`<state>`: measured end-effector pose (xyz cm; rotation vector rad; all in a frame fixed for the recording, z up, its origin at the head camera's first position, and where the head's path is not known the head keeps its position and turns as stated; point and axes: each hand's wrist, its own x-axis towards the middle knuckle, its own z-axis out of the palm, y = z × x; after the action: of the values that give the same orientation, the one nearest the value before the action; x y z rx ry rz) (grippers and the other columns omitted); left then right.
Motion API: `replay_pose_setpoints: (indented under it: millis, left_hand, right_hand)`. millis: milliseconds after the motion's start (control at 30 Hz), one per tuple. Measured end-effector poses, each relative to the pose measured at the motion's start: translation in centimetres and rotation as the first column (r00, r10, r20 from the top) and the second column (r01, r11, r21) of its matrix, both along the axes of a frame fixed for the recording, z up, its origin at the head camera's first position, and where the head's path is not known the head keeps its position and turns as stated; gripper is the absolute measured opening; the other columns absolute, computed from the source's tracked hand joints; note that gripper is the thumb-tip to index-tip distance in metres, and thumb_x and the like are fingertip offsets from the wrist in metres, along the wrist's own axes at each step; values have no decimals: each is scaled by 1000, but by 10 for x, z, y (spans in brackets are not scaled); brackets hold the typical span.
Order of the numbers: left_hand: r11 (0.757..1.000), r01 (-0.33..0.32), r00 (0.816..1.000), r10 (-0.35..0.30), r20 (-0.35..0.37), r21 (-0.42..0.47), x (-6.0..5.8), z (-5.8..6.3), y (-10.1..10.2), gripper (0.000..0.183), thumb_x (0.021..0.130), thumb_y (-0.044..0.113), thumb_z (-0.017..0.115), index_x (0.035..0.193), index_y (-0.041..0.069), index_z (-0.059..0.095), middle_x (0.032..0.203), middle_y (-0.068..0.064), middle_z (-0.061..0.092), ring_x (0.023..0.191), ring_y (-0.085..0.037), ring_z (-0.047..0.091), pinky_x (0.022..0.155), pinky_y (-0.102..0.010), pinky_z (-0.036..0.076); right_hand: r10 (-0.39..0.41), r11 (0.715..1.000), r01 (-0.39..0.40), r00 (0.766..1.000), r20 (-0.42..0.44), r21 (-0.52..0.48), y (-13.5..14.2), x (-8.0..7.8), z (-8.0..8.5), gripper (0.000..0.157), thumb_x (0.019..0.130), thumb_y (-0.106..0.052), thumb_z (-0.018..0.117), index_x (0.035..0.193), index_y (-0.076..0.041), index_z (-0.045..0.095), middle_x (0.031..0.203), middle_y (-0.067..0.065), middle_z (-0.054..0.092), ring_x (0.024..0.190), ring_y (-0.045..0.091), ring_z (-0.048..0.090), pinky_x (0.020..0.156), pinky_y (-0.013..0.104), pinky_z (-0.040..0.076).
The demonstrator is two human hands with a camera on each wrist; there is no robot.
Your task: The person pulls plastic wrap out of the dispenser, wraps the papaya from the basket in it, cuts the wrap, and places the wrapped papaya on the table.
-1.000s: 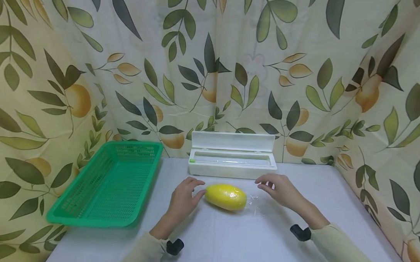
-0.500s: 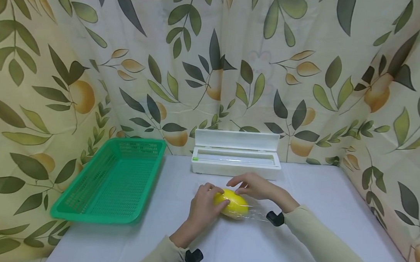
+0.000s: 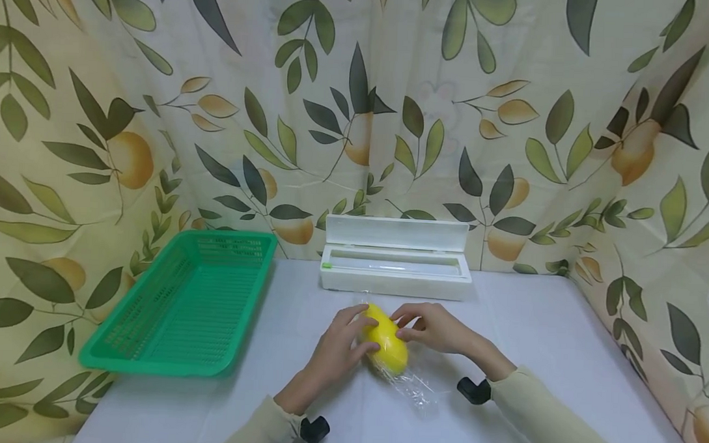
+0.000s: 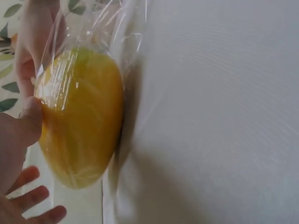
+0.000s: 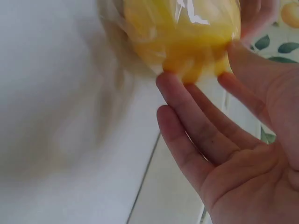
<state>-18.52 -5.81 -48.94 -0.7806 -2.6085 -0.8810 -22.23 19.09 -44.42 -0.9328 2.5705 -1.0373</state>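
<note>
A yellow mango (image 3: 392,350) wrapped in clear plastic film stands out against the white table, tilted with its lower end towards me. Crumpled loose film (image 3: 410,388) trails from that lower end. My left hand (image 3: 338,341) holds the mango from the left, thumb on the near side and fingers at its upper end. From the right, my right hand (image 3: 433,326) grips it between thumb and fingers. The left wrist view shows the left thumb (image 4: 32,120) on the wrapped skin. In the right wrist view, the right fingers (image 5: 196,116) reach the mango's underside.
A white film dispenser box (image 3: 396,285) with its lid raised stands behind the mango. To the left is a green plastic basket (image 3: 232,360). The white tablecloth (image 3: 520,357) covers the table, and a leaf-patterned curtain (image 3: 335,116) surrounds its back and sides.
Both hands have come together on the mango; the right hand moved left from beside the box. The mango has turned from lying sideways to pointing towards me, its loose film swinging to the front.
</note>
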Motion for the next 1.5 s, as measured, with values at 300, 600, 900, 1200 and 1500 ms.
replay_pose_setpoints:
  millis: [300,600,900,1200,1500]
  left_hand:
    - [988,98,993,-104,49,115,-1,-5,-7,46,89,25,81,132,15,69,120,-4,61,103,-20,63,89,-29,56]
    - [969,215,973,-223,60,123,-5,2,-6,45,86,20,83,128,10,71,122,-4,68,108,-18,66,91,-27,56]
    - [982,190,980,-190,65,0,-7,8,-6,44,90,28,79,132,16,69,134,-3,67,121,-19,64,99,-37,54]
    - [961,277,955,-272,-120,22,6,10,-2,17,86,14,85,102,16,78,112,2,64,105,-13,59,96,-20,51]
    - [937,345,931,-348,-106,-48,17,10,-16,23,85,5,83,106,16,78,127,-3,66,118,-17,63,101,-30,52]
  right_hand:
    - [-82,996,81,995,-63,-26,2,16,-12,35,92,-29,79,122,-12,70,104,3,74,83,12,71,75,24,59]
    - [-172,985,171,982,-83,-19,-1,38,-10,32,89,-27,82,113,-10,69,95,1,74,75,6,68,68,20,56]
    - [-254,965,261,943,-216,6,-2,48,-16,39,88,-32,82,118,-11,70,98,0,72,77,9,64,68,22,55]
    - [-124,976,27,885,-449,-217,0,59,-33,21,83,-5,84,95,-18,73,104,-7,64,93,13,63,81,30,59]
    - [16,996,-51,901,-434,-69,12,73,-24,39,80,5,82,106,-24,74,132,6,62,117,28,64,92,46,57]
